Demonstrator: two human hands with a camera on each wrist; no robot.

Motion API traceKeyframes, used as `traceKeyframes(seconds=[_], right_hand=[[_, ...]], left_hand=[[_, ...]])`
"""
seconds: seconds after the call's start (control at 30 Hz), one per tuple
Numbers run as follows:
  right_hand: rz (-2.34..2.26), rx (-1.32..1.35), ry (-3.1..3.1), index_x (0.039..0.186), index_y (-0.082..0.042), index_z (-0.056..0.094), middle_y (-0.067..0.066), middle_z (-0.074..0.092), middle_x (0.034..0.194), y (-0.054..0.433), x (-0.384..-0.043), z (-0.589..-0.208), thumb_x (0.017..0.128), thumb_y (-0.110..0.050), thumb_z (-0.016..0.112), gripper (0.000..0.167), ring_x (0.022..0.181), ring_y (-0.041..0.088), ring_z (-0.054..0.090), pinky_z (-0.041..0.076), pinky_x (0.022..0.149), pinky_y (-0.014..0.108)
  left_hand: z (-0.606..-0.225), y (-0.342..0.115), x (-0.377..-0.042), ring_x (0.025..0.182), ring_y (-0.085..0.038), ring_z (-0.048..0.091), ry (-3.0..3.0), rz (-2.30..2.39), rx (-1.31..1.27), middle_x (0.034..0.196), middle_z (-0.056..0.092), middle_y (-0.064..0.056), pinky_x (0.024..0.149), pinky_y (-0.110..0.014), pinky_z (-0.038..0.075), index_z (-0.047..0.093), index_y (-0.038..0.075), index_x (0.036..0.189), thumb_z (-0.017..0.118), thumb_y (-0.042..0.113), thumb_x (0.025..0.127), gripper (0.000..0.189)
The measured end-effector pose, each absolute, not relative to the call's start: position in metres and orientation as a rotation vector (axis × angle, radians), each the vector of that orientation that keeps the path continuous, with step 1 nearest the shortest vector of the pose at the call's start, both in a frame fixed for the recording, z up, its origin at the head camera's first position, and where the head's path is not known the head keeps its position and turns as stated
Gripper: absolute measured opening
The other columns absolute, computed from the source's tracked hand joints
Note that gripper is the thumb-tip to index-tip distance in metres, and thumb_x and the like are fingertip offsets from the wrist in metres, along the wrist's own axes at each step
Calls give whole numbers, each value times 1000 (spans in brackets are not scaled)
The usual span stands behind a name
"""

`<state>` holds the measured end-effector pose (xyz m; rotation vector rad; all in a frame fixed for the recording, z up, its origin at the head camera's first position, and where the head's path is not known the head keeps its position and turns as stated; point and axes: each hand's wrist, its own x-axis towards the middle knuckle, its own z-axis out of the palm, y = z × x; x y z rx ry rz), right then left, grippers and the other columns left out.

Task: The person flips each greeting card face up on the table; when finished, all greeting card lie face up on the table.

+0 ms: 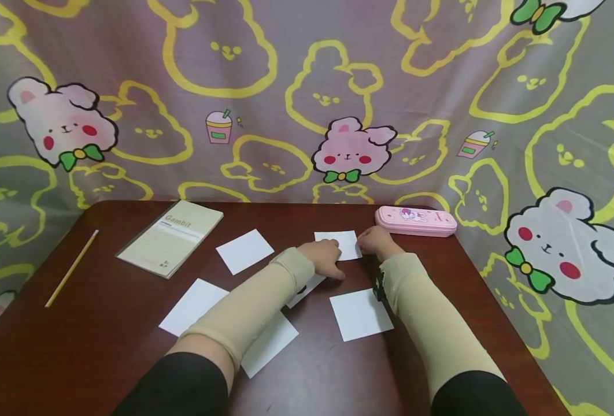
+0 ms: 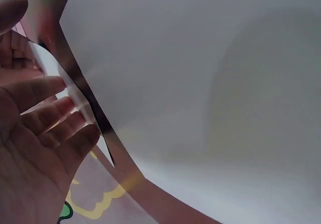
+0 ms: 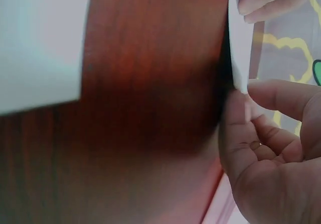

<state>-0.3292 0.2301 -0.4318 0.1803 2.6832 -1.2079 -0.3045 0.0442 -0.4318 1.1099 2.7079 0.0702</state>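
Observation:
Toward the back of the table lies a small white sheet of paper (image 1: 347, 245), with a hand at each side. Thumb and index finger of my right hand (image 1: 378, 240) pinch its right edge; the right wrist view shows this paper (image 3: 241, 48) edge-on, its corner between those fingertips. My left hand (image 1: 321, 257) reaches over the left part of the sheet. In the left wrist view its fingers (image 2: 42, 116) are loosely extended along the paper's edge, not curled round it. Another white sheet (image 1: 307, 290) is partly hidden beneath the left forearm.
More white sheets lie around: one at back left (image 1: 245, 251), one at left (image 1: 195, 306), one under the left sleeve (image 1: 270, 344), one at right (image 1: 361, 314). A notebook (image 1: 172, 238) and pencil (image 1: 71, 268) lie left. A pink pencil case (image 1: 416, 222) sits back right, before a patterned curtain (image 1: 265, 75).

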Motion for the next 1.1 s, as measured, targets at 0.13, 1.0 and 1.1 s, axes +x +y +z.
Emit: traceKeyframes(seconds=[0.13, 1.0, 1.1], right_hand=[[-1352, 265, 2594, 97, 12, 68, 6, 62, 83, 231, -329, -437, 87, 4, 65, 14, 67, 11, 57, 54, 63, 21], [-2049, 369, 1892, 104, 2, 61, 4, 67, 82, 246, -324, -411, 106, -2, 53, 9, 74, 10, 65, 58, 76, 21], [-1968, 232, 2023, 113, 6, 59, 3, 66, 91, 246, -324, -413, 106, -3, 54, 13, 84, 11, 64, 57, 82, 23]], left_hand=[[-433, 46, -306, 97, -19, 61, 2691, 83, 1112, 111, 62, -7, 83, -32, 53, 73, 8, 97, 69, 42, 88, 35], [-419, -11, -331, 84, -19, 64, 2911, 1000, 883, 101, 72, -9, 77, -35, 53, 71, 3, 110, 59, 9, 105, 14], [-416, -12, -334, 83, -20, 64, 2903, 1175, 761, 103, 73, -11, 74, -35, 53, 70, 2, 109, 59, 8, 105, 14]])
